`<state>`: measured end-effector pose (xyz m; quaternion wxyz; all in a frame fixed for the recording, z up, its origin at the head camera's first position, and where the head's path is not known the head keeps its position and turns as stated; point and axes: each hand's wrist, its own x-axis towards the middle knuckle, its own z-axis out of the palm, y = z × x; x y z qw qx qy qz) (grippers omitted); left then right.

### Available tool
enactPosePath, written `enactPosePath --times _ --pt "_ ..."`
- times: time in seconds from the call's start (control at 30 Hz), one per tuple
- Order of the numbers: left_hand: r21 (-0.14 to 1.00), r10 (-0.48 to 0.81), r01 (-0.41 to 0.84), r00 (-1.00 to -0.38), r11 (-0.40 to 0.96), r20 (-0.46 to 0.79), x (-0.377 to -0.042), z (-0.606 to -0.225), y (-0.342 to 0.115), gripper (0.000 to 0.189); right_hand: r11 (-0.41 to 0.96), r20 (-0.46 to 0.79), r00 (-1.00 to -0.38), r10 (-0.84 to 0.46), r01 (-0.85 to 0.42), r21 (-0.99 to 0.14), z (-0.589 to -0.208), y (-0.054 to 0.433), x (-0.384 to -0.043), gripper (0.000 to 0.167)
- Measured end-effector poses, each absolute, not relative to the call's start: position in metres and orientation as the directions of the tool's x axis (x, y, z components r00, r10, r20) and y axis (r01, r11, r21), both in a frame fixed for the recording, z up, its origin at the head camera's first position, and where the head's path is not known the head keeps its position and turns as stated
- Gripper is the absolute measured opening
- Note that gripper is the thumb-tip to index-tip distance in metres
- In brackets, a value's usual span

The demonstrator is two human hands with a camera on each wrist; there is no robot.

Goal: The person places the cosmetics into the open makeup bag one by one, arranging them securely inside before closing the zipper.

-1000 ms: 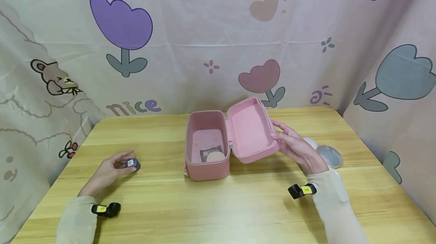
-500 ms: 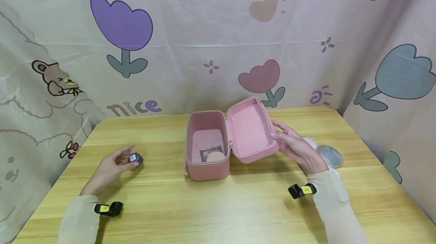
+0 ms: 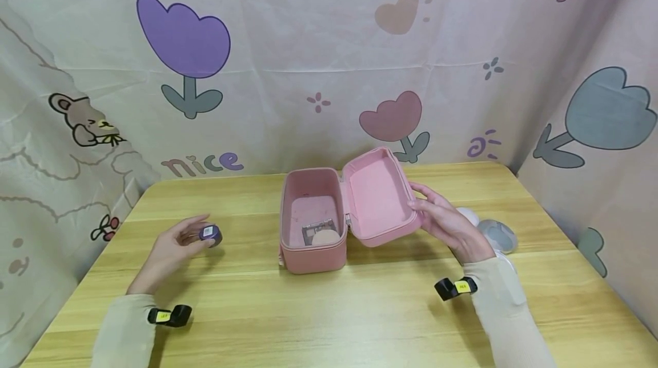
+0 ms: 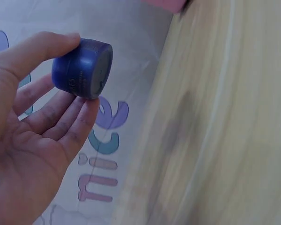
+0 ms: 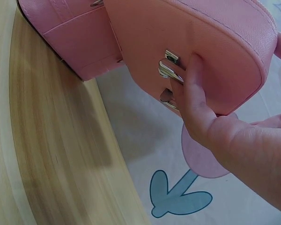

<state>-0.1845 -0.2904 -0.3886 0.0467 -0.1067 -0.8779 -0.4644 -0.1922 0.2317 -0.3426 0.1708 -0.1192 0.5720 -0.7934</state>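
Note:
My left hand [image 3: 175, 248] pinches a small round dark blue cosmetic jar [image 4: 82, 68] between thumb and fingertips, held above the table left of the case. A white label shows on the jar's end in the head view. The pink cosmetic case [image 3: 315, 259] stands at the middle of the table with its lid [image 3: 380, 196] swung out to the right. With my right hand [image 3: 444, 219] I grip the lid's outer edge. Metal fittings [image 5: 168, 70] sit on the lid's outside by the fingers. Inside the case lie a clear-lidded palette [image 3: 313, 229] and a round beige piece [image 3: 326, 237].
Right of my right hand a round grey-clear item [image 3: 497, 235] and a white round item [image 3: 469, 215] lie on the wooden table [image 3: 319, 322], partly behind the arm. A printed curtain [image 3: 288, 42] hangs right behind the table's back edge.
My left hand has moved a little right and away from me, carrying the blue jar toward the case. My right hand and the lid hold still.

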Motion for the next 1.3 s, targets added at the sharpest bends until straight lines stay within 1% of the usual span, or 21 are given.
enactPosePath --times 0.17,0.5,0.7,0.83,1.07,1.3 --pt "0.818 0.151 0.272 -0.962 0.506 0.227 -0.183 -0.386 -0.271 0.054 -0.28 -0.005 -0.912 -0.409 0.131 -0.951 -0.342 0.232 -0.192 0.07" --pt "0.856 0.202 0.248 -0.964 0.453 0.172 -0.176 -0.376 -0.247 0.057 -0.272 -0.006 -0.914 -0.407 0.127 -0.954 -0.344 0.23 -0.192 0.07" --pt "0.869 0.213 0.265 -0.958 0.417 0.19 -0.171 -0.37 -0.24 0.055 -0.292 -0.004 -0.911 -0.413 0.137 -0.947 -0.344 0.228 -0.193 0.069" --pt "0.864 0.231 0.284 -0.952 0.416 0.202 -0.168 -0.365 -0.233 0.052 -0.296 -0.007 -0.914 -0.405 0.138 -0.945 -0.343 0.228 -0.193 0.067" --pt "0.865 0.263 0.331 -0.934 0.377 0.243 -0.166 -0.36 -0.219 0.049 -0.292 -0.009 -0.919 -0.395 0.135 -0.947 -0.341 0.228 -0.192 0.068" --pt "0.898 0.262 0.304 -0.939 0.318 0.225 -0.168 -0.359 -0.209 0.053 -0.292 0.01 -0.918 -0.396 0.115 -0.949 -0.343 0.23 -0.192 0.066"
